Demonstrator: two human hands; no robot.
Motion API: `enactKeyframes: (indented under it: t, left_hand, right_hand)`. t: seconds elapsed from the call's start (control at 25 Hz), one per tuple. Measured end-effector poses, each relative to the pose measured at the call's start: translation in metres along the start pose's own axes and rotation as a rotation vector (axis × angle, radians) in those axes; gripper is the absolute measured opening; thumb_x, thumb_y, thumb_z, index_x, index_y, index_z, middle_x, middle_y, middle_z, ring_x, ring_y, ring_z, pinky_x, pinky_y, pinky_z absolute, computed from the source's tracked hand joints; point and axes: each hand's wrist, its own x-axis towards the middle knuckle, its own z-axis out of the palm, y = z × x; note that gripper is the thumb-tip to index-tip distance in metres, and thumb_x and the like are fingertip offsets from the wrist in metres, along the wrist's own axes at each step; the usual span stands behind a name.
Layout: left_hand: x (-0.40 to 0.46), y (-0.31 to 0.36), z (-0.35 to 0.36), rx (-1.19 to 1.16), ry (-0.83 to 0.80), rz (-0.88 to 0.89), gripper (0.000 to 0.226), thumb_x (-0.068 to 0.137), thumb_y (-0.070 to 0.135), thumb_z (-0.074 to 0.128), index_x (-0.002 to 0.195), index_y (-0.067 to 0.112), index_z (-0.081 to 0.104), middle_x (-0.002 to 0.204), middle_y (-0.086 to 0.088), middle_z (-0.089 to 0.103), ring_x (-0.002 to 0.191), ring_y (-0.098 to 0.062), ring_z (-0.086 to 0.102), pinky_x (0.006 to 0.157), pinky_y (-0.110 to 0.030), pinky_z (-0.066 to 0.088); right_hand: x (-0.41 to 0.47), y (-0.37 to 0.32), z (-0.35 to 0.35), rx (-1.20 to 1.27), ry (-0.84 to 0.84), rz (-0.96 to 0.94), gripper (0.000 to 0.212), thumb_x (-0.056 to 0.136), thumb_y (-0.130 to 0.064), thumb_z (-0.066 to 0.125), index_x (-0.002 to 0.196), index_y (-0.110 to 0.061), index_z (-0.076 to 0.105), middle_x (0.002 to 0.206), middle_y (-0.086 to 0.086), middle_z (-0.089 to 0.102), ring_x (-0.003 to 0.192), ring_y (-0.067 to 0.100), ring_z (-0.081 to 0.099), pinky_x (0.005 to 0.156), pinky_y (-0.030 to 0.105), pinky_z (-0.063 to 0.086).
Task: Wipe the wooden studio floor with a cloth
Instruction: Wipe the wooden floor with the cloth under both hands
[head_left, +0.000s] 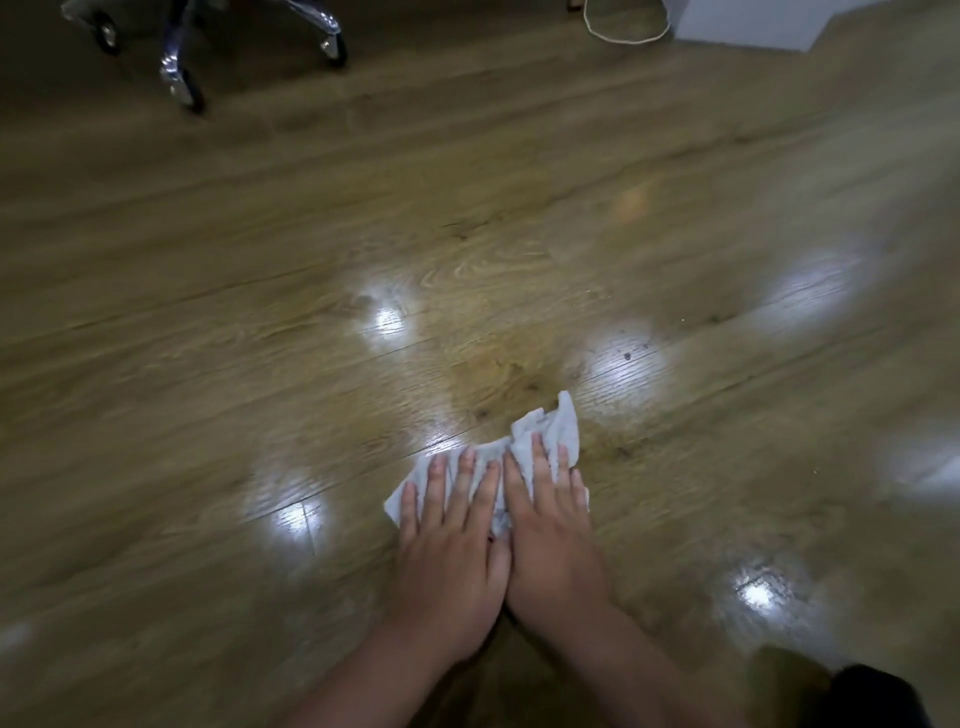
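A wooden floor (208, 260) fills the view, its planks running from lower left to upper right, with six or so bright light glares on its glossy surface. The edges of the view are blurred.

At the top right, a white box (748, 23) is cut off by the frame, so its shape and height cannot be made out. At the top left, a chrome chair base (179, 57) is also cut off: three legs with dark castors show, the seat does not. Between them a pale cord (623, 35) loops on the floor, both ends leaving the frame. At the bottom right corner a dark shape is too cropped to identify.

Two bare forearms come up from the bottom edge, meeting at the hands. The left hand (449, 540) and right hand (550, 535) lie side by side, touching, palms down, fingers straight and slightly spread, pressing flat on one white cloth (553, 431).

The cloth lies on the floor at lower centre, crumpled, much of it hidden under the fingers. Its long axis runs from lower left to upper right, roughly along the planks, with a rumpled corner sticking out beyond the right hand's fingertips.
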Motion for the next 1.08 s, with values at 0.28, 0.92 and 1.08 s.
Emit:
enactKeyframes:
  t: [0.28, 0.92, 1.08]
  left_hand:
    - [0.11, 0.009, -0.02, -0.092, 0.143, -0.125, 0.066, 0.101, 0.055, 0.005, 0.165, 0.04, -0.002, 0.173, 0.014, -0.009, 0.157, -0.019, -0.022, 0.126, -0.055, -0.011]
    - [0.228, -0.006, -0.061, -0.162, 0.205, -0.332, 0.062, 0.104, 0.055, 0.01, 0.164, 0.042, -0.002, 0.173, 0.013, -0.012, 0.156, -0.01, -0.024, 0.128, -0.043, -0.011]
    - [0.35, -0.028, -0.117, -0.215, 0.158, -0.433, 0.059, 0.109, 0.05, 0.017, 0.165, 0.038, 0.003, 0.174, 0.007, -0.011, 0.158, -0.019, -0.021, 0.126, -0.048, -0.015]
  right_hand:
    - [0.112, 0.03, -0.032, -0.006, 0.141, -0.114, 0.072, 0.107, -0.05, 0.03, 0.165, -0.026, -0.004, 0.171, 0.001, -0.027, 0.152, 0.018, -0.037, 0.121, 0.039, -0.019]
    - [0.261, 0.028, -0.088, -0.108, 0.094, -0.368, 0.072, 0.107, -0.045, 0.037, 0.167, -0.019, 0.007, 0.174, 0.011, -0.011, 0.158, 0.029, -0.024, 0.128, 0.044, -0.011]
    - [0.376, 0.009, -0.136, -0.115, 0.032, -0.294, 0.072, 0.108, -0.049, 0.031, 0.167, -0.024, -0.002, 0.173, 0.005, -0.02, 0.157, 0.024, -0.026, 0.124, 0.042, -0.015]
